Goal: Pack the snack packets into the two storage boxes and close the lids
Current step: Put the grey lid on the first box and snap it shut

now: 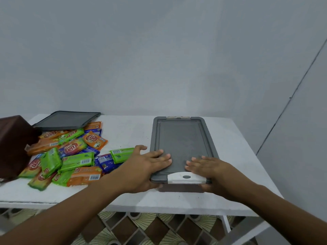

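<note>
Head view, taken across a white table (123,135) set against a pale wall (159,59).

Right of centre: brown storage box (180,188) with a grey lid (182,138) seated on it, long axis running near to far. White latch (185,177) at the near end, lying down over the lid's edge; second latch (178,117) just visible at the far end, position not resolvable.

Left hand (146,165): laid flat over the lid's near-left corner, fingers straight, slightly spread and pointing right, one digit splayed off past the lid's left edge.

Right hand (210,167): laid flat on the lid's near-right part, fingers straight and together, pointing left, fingertips close to those of the left hand but not touching; lower part of the hand wrapped over the near-right edge, thumb contact with the box wall not discernible.

Left half of the table: loose heap of snack packets (70,156) in orange, green and blue, overlapping, outside any box. Second lid (65,120), dark grey, at the far left, its near edge resting on the heap. Second box (14,144), brown, tipped, at the left frame edge, touching the heap.

Below the table: patterned floor tiles (141,227).
</note>
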The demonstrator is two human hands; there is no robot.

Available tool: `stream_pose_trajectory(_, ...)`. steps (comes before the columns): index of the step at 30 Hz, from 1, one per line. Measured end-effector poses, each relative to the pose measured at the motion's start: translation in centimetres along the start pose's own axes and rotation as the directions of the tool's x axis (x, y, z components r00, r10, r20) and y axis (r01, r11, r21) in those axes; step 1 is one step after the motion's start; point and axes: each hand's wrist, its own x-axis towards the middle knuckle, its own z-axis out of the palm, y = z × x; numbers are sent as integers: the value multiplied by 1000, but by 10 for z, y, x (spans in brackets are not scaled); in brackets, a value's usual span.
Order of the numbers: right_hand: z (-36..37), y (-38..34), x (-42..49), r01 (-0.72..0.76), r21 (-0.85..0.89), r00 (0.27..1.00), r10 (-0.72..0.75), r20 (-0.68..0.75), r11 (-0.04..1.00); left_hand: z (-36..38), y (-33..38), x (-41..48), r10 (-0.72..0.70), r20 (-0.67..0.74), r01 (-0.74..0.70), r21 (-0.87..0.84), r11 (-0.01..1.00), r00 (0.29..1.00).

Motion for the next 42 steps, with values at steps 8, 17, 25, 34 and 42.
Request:
stream_pose_trajectory(8,-37,37,-18,20,91,956,-45,288,996,-17,75,12,98,-116,-84,117,990,988)
stream_pose_trajectory(17,-53,108,-27,52,-171,943,7,333,984,-27,121,68,248,44,-251,217,943,968)
stream_pose_trajectory(25,-72,67,-16,-312,-303,873,397,283,901,-25,111,119,247,9,-244,-106,964,969)
stream_pose_trajectory(34,-28,-22,-36,-377,-225,855,431,288,898,-10,-39,56,-108,316,116,-9,993,943)
stream_pose_trajectory(42,-18,10,-38,-323,-267,899,382,214,908,3,-10,29,-151,142,172,-149,974,978)
